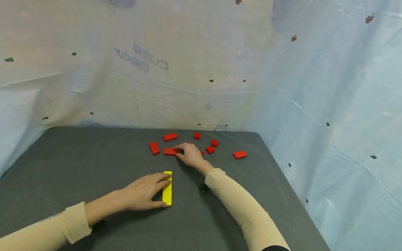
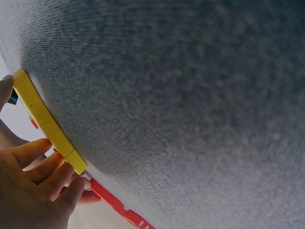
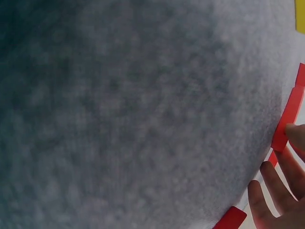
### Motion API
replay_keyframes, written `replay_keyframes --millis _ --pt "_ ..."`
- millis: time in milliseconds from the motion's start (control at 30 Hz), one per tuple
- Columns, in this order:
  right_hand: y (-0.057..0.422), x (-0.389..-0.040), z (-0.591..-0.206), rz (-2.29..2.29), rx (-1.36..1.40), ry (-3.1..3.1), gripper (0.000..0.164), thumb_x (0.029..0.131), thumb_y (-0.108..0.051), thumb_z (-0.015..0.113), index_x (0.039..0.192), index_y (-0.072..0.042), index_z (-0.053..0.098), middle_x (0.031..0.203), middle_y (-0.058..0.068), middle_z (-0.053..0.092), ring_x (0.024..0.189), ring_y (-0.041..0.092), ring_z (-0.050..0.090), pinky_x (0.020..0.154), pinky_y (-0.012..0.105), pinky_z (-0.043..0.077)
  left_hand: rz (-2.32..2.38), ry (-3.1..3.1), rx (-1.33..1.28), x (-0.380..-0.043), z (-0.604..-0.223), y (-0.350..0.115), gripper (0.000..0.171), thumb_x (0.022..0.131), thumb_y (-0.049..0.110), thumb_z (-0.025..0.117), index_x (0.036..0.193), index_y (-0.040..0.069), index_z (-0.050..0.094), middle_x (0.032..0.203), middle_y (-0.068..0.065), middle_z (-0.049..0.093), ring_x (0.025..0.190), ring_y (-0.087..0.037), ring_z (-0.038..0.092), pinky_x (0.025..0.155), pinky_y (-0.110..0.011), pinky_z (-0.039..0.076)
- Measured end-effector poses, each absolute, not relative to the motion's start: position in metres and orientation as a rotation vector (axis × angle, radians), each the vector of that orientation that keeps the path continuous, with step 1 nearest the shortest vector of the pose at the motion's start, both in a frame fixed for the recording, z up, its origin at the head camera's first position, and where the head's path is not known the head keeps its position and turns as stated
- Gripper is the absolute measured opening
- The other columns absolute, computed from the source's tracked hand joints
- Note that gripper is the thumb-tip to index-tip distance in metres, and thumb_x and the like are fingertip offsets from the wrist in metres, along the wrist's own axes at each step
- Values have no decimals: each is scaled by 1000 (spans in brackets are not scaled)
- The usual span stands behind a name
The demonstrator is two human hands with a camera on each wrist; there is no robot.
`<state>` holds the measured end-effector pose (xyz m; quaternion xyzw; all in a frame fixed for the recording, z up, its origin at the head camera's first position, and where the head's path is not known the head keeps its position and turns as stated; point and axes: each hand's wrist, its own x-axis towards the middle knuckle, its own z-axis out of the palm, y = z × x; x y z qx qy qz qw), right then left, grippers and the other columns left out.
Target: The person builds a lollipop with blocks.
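Observation:
In the head view, a yellow bar (image 1: pixel 167 193) lies lengthwise on the dark table. My left hand (image 1: pixel 142 193) holds it from the left, thumb at the near end and fingertips over the far part. The left wrist view shows a seam across this yellow bar (image 2: pixel 43 114) near its finger end. Farther off, my right hand (image 1: pixel 190 155) pinches the right end of a flat red block (image 1: pixel 169 151) between thumb and finger. The right wrist view has the thumb against that red block (image 3: pixel 288 119). Another red block (image 1: pixel 201 152) is mostly hidden behind the right hand.
Around the right hand lie more red blocks: a notched one (image 1: pixel 154 148) to the left, a long one (image 1: pixel 170 137) behind, small squares (image 1: pixel 197 136) at the back and right, and one (image 1: pixel 240 154) farther right. Pale sheeting (image 1: pixel 188 104) hangs behind the table (image 1: pixel 94 157).

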<state>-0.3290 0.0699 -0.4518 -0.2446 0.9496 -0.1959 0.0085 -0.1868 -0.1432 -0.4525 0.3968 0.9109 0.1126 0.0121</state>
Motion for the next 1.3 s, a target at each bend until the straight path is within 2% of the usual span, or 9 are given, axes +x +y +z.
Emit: replay_keyframes --millis 567,1133,1300 --pt "75 -313 -446 -672 -856 2964 30 103 -23 68 132 -21 73 137 0 67 124 20 64 100 37 55 341 2821 1247 -186 -448 -144 80 94 62 69 147 2 58 155 -12 49 140 -33 50 111 -56 45" --pt "79 -281 -445 -613 -1018 2893 29 102 -23 69 130 -19 74 132 -2 70 122 16 64 106 37 51 302 2821 1261 -187 -444 -142 79 93 61 70 145 3 59 153 -12 51 138 -33 52 109 -56 47" --pt "79 -276 -446 -615 -1031 2872 29 101 -22 71 129 -18 75 130 -1 71 120 16 65 103 35 53 309 2827 1263 -186 -446 -142 78 93 60 71 145 2 60 153 -13 51 138 -33 52 109 -55 47"
